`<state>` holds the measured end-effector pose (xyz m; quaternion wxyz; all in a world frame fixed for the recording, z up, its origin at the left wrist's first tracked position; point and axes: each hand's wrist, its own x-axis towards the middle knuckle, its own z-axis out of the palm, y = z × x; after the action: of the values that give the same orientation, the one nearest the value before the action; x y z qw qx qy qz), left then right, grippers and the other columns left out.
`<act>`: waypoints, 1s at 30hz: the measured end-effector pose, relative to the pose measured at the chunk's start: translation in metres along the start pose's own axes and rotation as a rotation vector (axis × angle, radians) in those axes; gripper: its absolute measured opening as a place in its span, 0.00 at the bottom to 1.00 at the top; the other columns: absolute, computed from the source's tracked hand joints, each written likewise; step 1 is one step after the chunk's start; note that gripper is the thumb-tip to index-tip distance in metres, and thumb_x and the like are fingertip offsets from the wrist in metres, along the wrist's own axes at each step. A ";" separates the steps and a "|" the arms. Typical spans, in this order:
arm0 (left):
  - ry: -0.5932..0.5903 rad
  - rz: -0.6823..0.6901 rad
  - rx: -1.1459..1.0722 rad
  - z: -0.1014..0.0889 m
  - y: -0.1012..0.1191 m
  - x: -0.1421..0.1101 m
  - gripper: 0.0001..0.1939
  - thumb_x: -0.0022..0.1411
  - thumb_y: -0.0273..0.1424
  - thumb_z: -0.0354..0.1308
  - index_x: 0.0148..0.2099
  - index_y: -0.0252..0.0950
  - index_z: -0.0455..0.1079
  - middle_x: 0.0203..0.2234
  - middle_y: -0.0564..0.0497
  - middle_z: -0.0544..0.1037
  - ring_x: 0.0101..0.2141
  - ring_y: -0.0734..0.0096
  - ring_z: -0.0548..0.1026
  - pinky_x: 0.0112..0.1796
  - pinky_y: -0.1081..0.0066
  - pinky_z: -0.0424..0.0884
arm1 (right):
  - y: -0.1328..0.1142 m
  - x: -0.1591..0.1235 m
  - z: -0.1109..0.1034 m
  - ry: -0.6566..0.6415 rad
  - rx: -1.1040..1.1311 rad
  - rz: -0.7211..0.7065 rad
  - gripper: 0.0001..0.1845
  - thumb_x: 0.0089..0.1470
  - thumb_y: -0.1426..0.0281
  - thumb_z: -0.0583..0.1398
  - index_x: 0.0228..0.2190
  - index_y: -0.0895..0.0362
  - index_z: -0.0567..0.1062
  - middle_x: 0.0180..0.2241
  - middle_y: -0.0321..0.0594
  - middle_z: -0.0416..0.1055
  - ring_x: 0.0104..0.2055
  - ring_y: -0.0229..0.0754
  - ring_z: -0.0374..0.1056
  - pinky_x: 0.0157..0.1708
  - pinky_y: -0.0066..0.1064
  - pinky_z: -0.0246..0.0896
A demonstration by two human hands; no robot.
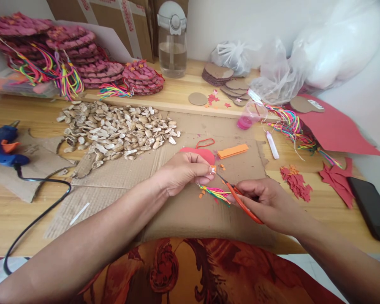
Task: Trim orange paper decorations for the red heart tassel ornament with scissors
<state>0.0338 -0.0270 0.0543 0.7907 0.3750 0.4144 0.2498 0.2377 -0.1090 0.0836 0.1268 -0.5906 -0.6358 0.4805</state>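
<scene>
My left hand [190,171] pinches a small piece of orange paper [213,169] with a white mark on it. My right hand [262,198] is closed around the orange handles of a pair of scissors [244,204]. The dark blade tips point at the paper piece, very near its edge. Just below lies a multicoloured tassel [215,193] on the cardboard sheet [190,219]. Behind my left fingers sits a red paper shape [205,155], partly hidden, with a red cord loop [205,142] beyond it. A folded orange paper strip [232,151] rests to the right.
Peanut shells [120,128] cover the left cardboard. A blue glue gun [6,145] with a black cord lies far left. Pink shell-covered stacks [104,71] and a water bottle [172,46] stand behind. Right are a pink-filled cup [245,121], red scraps [296,183] and a phone [372,207].
</scene>
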 end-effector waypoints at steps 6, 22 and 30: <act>-0.008 0.015 -0.002 -0.001 -0.001 0.000 0.06 0.50 0.22 0.62 0.23 0.29 0.71 0.21 0.49 0.77 0.23 0.78 0.74 0.30 0.77 0.72 | 0.000 -0.001 0.000 0.012 -0.044 -0.033 0.23 0.55 0.59 0.59 0.18 0.56 0.56 0.18 0.29 0.44 0.21 0.32 0.42 0.20 0.28 0.34; -0.012 0.029 -0.024 -0.002 0.003 -0.001 0.06 0.48 0.23 0.64 0.23 0.29 0.71 0.22 0.48 0.77 0.24 0.77 0.74 0.29 0.76 0.72 | 0.004 -0.003 -0.003 -0.019 -0.028 0.052 0.20 0.53 0.59 0.61 0.19 0.57 0.61 0.18 0.28 0.47 0.21 0.32 0.43 0.19 0.27 0.35; -0.026 0.034 -0.041 -0.006 0.003 0.001 0.07 0.46 0.25 0.67 0.26 0.29 0.72 0.23 0.48 0.78 0.26 0.76 0.75 0.32 0.74 0.73 | 0.002 -0.004 -0.003 -0.031 0.045 0.085 0.20 0.52 0.59 0.62 0.20 0.57 0.63 0.18 0.28 0.47 0.21 0.31 0.42 0.19 0.27 0.35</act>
<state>0.0293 -0.0229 0.0539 0.7991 0.3690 0.3926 0.2666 0.2419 -0.1113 0.0850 0.1098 -0.6064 -0.6012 0.5087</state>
